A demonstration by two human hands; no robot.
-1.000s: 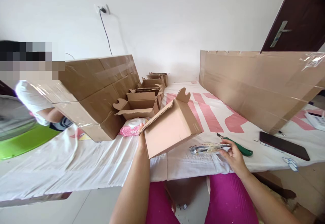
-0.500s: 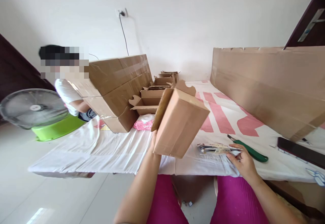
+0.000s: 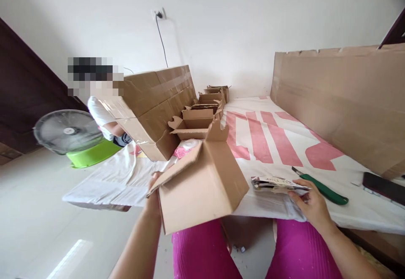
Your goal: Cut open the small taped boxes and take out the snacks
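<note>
My left hand grips a small brown cardboard box by its left side. The box is tilted over the table's front edge, with a flap standing up at the back; its inside is hidden from me. My right hand is closed on a flat stack of thin packets in clear wrapping, low over the cloth. What the packets contain is too small to make out. Just beyond that hand lies a green-handled utility knife.
A row of open cardboard boxes runs back beside a stack of taped cartons. A pink wipes pack lies in front. A dark phone and a large cardboard panel are right. A person sits left near a fan.
The box in my left hand has swung left and down, its tilt changing. My right hand still holds the packets, now tipped slightly. The whole view has shifted.
</note>
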